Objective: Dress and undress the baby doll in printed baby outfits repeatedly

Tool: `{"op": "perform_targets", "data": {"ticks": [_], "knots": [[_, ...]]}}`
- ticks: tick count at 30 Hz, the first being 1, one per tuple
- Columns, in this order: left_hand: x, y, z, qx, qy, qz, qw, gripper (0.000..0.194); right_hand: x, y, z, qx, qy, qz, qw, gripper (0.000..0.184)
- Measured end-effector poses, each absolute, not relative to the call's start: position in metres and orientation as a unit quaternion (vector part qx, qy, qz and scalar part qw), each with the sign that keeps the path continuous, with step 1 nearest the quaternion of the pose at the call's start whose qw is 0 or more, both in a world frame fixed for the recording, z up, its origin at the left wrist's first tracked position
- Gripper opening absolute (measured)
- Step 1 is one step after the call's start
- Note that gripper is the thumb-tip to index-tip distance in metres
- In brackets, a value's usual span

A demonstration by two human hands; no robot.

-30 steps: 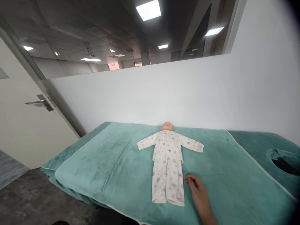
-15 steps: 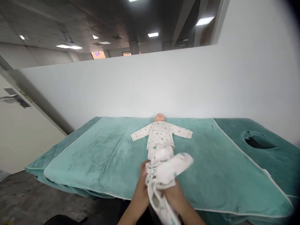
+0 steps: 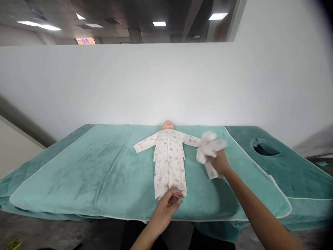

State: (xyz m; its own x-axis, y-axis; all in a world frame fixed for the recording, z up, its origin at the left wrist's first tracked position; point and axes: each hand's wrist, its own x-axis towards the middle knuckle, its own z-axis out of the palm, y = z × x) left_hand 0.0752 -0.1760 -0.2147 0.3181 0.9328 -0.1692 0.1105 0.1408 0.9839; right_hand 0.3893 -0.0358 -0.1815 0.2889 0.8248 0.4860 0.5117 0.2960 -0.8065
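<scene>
Green soft cloth [image 3: 111,173] covers the bed, and a white wall [image 3: 156,83] stands behind it. On it lies a baby doll [image 3: 168,149] in a white top and pants, head at the far side. The right hand [image 3: 220,162] squeezes a bunched white cloth [image 3: 208,147], blurry, by the doll's sleeve on the right. The left hand [image 3: 167,205], with curled fingers, is at the near ends of the pants, holding nothing.

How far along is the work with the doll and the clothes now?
The doll lies face up with patterned top and trousers arranged straight, so that part looks done. In the right hand is a bunched white cloth, blurred. The left hand, at the trouser hems, shows nothing held. Probably left: setting down the cloth, as it remains in hand.
</scene>
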Motion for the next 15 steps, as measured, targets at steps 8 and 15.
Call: {"op": "perform_targets", "data": {"ticks": [8, 15], "knots": [[0.045, -0.171, -0.168, 0.481, 0.437, 0.379, 0.659, 0.032, 0.418, -0.015, -0.256, -0.666, -0.724, 0.009, 0.177, 0.073], [-0.005, -0.072, -0.169, 0.444, 0.448, 0.548, 0.549, 0.028, 0.373, -0.078, -0.195, -0.531, -0.742, 0.016, 0.410, 0.045]]}}
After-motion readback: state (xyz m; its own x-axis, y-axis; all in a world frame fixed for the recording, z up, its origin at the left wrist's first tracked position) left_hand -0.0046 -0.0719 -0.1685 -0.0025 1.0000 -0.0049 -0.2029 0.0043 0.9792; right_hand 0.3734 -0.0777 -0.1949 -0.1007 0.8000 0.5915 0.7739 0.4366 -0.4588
